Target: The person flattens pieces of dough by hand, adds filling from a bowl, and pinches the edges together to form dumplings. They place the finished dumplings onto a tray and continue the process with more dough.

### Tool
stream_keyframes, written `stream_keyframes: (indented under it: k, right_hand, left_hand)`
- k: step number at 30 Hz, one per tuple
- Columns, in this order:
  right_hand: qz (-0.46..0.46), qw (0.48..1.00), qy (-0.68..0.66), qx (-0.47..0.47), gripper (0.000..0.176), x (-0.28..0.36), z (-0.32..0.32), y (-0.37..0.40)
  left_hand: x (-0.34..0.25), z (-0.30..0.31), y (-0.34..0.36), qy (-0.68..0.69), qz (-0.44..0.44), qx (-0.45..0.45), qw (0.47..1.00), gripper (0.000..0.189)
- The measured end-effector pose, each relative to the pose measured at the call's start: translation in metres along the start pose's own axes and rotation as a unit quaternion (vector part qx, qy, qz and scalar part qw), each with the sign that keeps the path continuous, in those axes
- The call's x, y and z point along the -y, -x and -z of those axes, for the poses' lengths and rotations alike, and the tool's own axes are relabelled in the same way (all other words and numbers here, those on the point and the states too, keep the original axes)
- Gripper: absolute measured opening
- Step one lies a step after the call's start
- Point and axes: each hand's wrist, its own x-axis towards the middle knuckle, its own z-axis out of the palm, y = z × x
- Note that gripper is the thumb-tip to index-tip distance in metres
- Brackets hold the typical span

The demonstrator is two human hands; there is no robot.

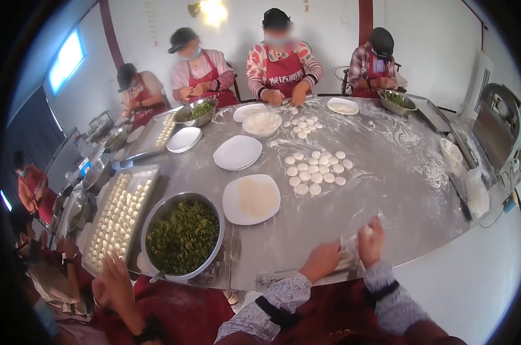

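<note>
Close to the table's front edge, my left hand (322, 262) is closed, its fingers curled over the steel table (272, 253). Beside it on the right, my right hand (371, 241) is raised slightly, also with curled fingers. Something pale (345, 260) shows low between the two hands, too blurred to name. Further in, round white dough pieces (315, 169) lie spread on the floured steel. A white plate of pale powder (252, 199) and a big metal bowl of chopped green filling (184, 236) stand to the left of my hands.
A tray of shaped dumplings (121, 210) lies left of the bowl. A neighbour's hand (115, 283) is raised beside it. Stacked white plates (237, 153) and a bowl of flour (261, 123) stand further back. Co-workers in red aprons (286, 72) line the far side.
</note>
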Motion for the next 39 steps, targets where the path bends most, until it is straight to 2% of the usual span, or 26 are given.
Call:
stream_keyframes:
  k: [1,3,6,8,12,14,16,18,19,21,22,23,24,26,27,29,31,33,34,36,37,38,39]
  right_hand:
    - [-0.022,1.000,0.018,-0.005,0.011,0.018,-0.010,-0.014]
    - [-0.001,1.000,0.025,-0.012,0.010,0.033,-0.023,-0.027]
    - [0.018,0.999,0.047,-0.019,0.010,0.020,-0.017,-0.021]
    - [-0.050,0.999,0.000,0.004,0.010,0.008,0.001,-0.003]
    - [-0.060,0.996,-0.070,-0.021,0.011,0.010,0.008,0.014]
    - [0.015,0.999,0.037,-0.017,0.011,0.034,-0.009,-0.017]
    - [0.022,0.998,0.042,-0.027,0.011,0.032,-0.020,-0.025]
    - [0.030,0.998,0.047,-0.029,0.010,0.028,-0.019,-0.023]
    - [-0.035,0.999,-0.005,-0.003,0.010,0.012,-0.014,-0.016]
    - [-0.035,0.999,-0.029,-0.008,0.010,-0.003,0.003,0.007]
    - [-0.039,0.998,-0.053,-0.014,0.010,0.001,0.008,0.012]
    - [-0.087,0.991,-0.097,0.011,0.010,0.010,0.015,0.016]
    - [-0.096,0.991,-0.095,0.010,0.010,0.013,0.011,0.015]
    - [0.057,0.996,0.056,-0.028,0.010,0.023,-0.004,-0.010]
    - [0.031,0.998,0.043,-0.027,0.011,0.025,-0.014,-0.020]
    - [0.039,0.998,0.041,-0.033,0.011,0.027,-0.022,-0.025]
    - [0.047,0.997,0.039,-0.038,0.012,0.024,-0.020,-0.023]
    - [-0.054,0.998,-0.016,0.002,0.012,0.010,-0.004,-0.005]
    - [-0.053,0.998,-0.016,0.001,0.012,0.011,0.002,0.003]
    - [-0.108,0.988,-0.113,0.007,0.012,0.021,0.015,0.015]
    - [-0.037,0.999,0.006,-0.015,0.011,0.007,0.010,0.011]
    - [-0.043,0.999,0.008,-0.017,0.011,0.011,0.004,0.005]
    - [0.000,0.999,0.020,-0.030,0.011,0.022,-0.008,-0.010]
  left_hand:
    - [-0.003,-0.003,-0.007,-0.019,0.007,-0.024,1.000,0.013]
    - [-0.006,-0.007,-0.018,-0.038,0.013,-0.055,0.998,0.013]
    - [-0.002,-0.008,-0.022,-0.048,-0.001,-0.111,0.993,0.013]
    - [0.005,-0.002,-0.013,-0.042,-0.045,-0.036,0.997,0.013]
    - [0.003,0.003,0.000,0.027,-0.019,-0.015,0.999,0.012]
    - [-0.011,0.003,-0.009,0.008,-0.017,-0.018,1.000,0.012]
    - [-0.020,0.003,-0.017,0.005,0.014,-0.073,0.997,0.013]
    - [-0.008,-0.006,-0.021,0.003,-0.021,-0.109,0.994,0.012]
    - [-0.005,-0.004,-0.020,-0.032,-0.042,-0.077,0.996,0.012]
    - [0.002,0.001,-0.015,-0.068,-0.064,-0.043,0.995,0.012]
    - [0.006,0.005,-0.011,-0.025,-0.062,-0.036,0.997,0.012]
    - [0.007,0.006,-0.008,0.020,-0.058,-0.026,0.998,0.012]
    - [0.003,0.005,-0.004,0.022,-0.055,-0.018,0.998,0.012]
    - [-0.007,0.010,-0.006,-0.007,-0.013,0.005,1.000,0.013]
    - [-0.009,0.007,-0.009,-0.008,-0.016,0.002,1.000,0.013]
    - [-0.011,-0.001,-0.020,-0.004,0.016,-0.065,0.998,0.012]
    - [-0.002,-0.006,-0.022,-0.039,-0.012,-0.058,0.997,0.012]
    - [0.003,-0.006,-0.019,-0.075,-0.040,-0.048,0.995,0.012]
    - [0.006,-0.002,-0.013,-0.051,-0.054,-0.047,0.996,0.012]
    - [0.005,0.008,-0.009,-0.027,-0.066,-0.043,0.996,0.012]
    - [0.000,0.011,-0.007,-0.012,-0.047,-0.026,0.999,0.012]
    - [-0.003,0.011,-0.005,0.002,-0.028,-0.009,1.000,0.012]
    - [-0.006,0.008,-0.007,0.001,-0.031,-0.010,0.999,0.012]
